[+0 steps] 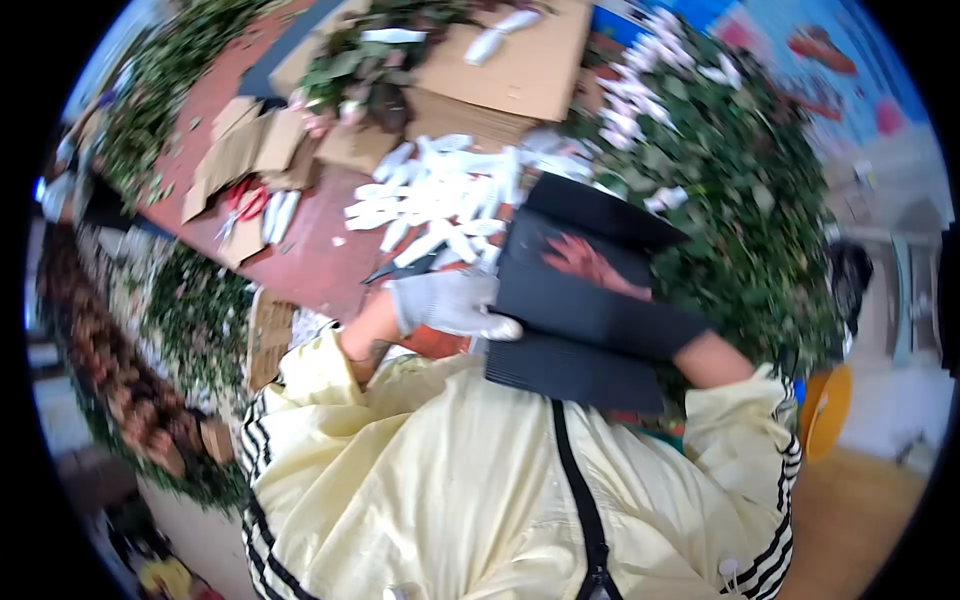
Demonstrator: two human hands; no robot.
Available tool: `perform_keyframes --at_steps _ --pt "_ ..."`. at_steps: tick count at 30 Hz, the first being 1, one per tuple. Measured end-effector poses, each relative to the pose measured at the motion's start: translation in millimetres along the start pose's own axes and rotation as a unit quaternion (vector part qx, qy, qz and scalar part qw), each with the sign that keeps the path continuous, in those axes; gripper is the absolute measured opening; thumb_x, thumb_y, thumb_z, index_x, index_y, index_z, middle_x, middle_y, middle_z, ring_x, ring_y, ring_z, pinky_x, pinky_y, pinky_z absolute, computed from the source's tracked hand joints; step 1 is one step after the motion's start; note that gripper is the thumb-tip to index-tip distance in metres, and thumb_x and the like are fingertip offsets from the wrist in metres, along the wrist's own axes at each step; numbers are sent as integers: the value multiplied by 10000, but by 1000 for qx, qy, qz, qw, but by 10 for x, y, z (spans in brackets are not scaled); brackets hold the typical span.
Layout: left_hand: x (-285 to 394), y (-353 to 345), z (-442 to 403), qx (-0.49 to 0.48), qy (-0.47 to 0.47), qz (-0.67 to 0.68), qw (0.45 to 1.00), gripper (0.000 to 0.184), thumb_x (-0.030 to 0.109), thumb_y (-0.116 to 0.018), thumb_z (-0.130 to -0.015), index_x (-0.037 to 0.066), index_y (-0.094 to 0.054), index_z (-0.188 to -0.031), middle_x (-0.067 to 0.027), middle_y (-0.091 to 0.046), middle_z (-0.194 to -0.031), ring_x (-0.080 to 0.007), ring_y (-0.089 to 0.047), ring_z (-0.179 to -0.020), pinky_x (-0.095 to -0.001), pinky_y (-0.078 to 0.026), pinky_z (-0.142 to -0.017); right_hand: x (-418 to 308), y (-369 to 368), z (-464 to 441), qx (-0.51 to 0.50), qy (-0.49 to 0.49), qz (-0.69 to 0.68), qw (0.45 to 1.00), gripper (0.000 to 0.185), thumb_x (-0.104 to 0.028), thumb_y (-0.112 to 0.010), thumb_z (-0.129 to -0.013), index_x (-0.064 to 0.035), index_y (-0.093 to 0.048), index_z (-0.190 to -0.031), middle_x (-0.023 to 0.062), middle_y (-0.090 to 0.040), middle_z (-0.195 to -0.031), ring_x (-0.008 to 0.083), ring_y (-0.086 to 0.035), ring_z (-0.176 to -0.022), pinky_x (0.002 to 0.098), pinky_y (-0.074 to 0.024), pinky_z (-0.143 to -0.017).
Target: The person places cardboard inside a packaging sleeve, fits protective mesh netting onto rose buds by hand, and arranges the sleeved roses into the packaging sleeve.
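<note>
Black folded sheets (590, 318), stacked in layers at the lower edge, are in front of the yellow jacket. My left hand (452, 304), in a pale grey glove, grips their left edge, the thumb on the near side. From the right, my forearm passes behind a black fold. Beyond that fold my right hand (588, 264) shows reddish and blurred, its fingers spread against the dark inner surface. White sleeve-like pieces (440, 200) lie heaped just past the sheets.
Leafy stems with pale pink wrapped heads (740, 190) fill the right side. Brown cardboard (510, 60), red-handled scissors (246, 203) and cut cardboard pieces (228, 160) lie on the reddish table (315, 250). More greenery and a basket edge are at left.
</note>
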State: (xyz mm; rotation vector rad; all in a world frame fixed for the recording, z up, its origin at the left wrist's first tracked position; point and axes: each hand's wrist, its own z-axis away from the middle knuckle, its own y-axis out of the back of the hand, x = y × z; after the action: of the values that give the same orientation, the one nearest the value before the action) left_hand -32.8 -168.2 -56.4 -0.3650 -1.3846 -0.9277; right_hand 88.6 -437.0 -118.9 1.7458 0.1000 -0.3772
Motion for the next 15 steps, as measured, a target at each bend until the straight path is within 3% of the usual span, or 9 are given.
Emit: perform_keyframes --at_steps 1,2,5,7,9,10,11,13,15 --pt "113 38 77 -35 82 -2 996 534 391 -570 -908 -1 -498 -1263 -160 -536 -1248 -244 -491 -1151 -346 -363 -988 14 -249 -25 10 88 281 956 462 -232 -535 -868 -98 -453 -1302 201 -430 -1320 383 -369 -1266 483 -270 -1083" --pt "99 1 112 -22 44 15 999 568 425 -572 -899 2 -495 -1270 -161 -543 -1241 -238 -497 -1146 -342 -370 -981 -419 128 -262 -192 -74 95 974 534 -347 -620 -797 -129 -501 -1269 195 -424 -1332 402 -350 -1274 513 -249 -1079" --pt "-208 -67 394 52 -47 120 990 619 482 -558 -890 11 -490 -1286 -152 -563 -1223 -231 -523 -1116 -341 -388 -967 -471 55 -321 -196 -93 93 972 562 -428 -654 -752 -166 -535 -1236 194 -429 -1329 407 -350 -1269 517 -205 -1088" --pt "-400 51 703 324 -52 134 935 556 479 -552 -885 40 -547 -1225 -112 -633 -1084 -184 -609 -928 -325 -475 -810 -501 29 -317 -240 -124 119 955 574 -466 -638 -760 -176 -530 -1244 195 -417 -1342 411 -344 -1271 535 -186 -1087" --pt "-1038 429 1237 549 195 -97 807 522 397 -617 -861 0 -571 -1197 -118 -594 -1192 -227 -579 -1061 -373 -454 -907 -486 16 -326 -245 -129 113 954 579 -482 -628 -764 -178 -529 -1247 196 -410 -1348 414 -339 -1274 542 -180 -1085" --pt "-1006 600 1564 617 291 -364 634 534 381 -627 -831 10 -556 -1208 -171 -582 -1201 -306 -578 -1079 -408 -459 -896 -480 9 -329 -255 -136 114 951 585 -499 -619 -767 -180 -527 -1249 197 -403 -1355 417 -334 -1277 550 -174 -1084" --pt "-1001 734 1821 642 449 -189 591 689 436 -650 -763 8 -484 -1277 -221 -530 -1255 -357 -526 -1143 -413 -425 -949 -480 -7 -318 -253 -127 113 952 585 -499 -619 -767 -180 -527 -1249 197 -403 -1355 417 -334 -1277 550 -174 -1084" --pt "-1602 798 2311 611 572 -217 502 971 559 -684 -640 19 -344 -1372 -241 -536 -1241 -359 -535 -1138 -414 -430 -950 -471 -27 -307 -257 -137 129 948 581 -503 -612 -771 -179 -528 -1246 198 -402 -1352 422 -329 -1278 553 -160 -1086" --pt "-1483 779 2366 542 632 -152 533 951 526 -701 -632 31 -350 -1364 -241 -555 -1209 -360 -553 -1109 -409 -445 -928 -460 -31 -322 -253 -139 133 948 585 -506 -613 -769 -178 -528 -1245 199 -404 -1347 423 -329 -1277 553 -154 -1087"
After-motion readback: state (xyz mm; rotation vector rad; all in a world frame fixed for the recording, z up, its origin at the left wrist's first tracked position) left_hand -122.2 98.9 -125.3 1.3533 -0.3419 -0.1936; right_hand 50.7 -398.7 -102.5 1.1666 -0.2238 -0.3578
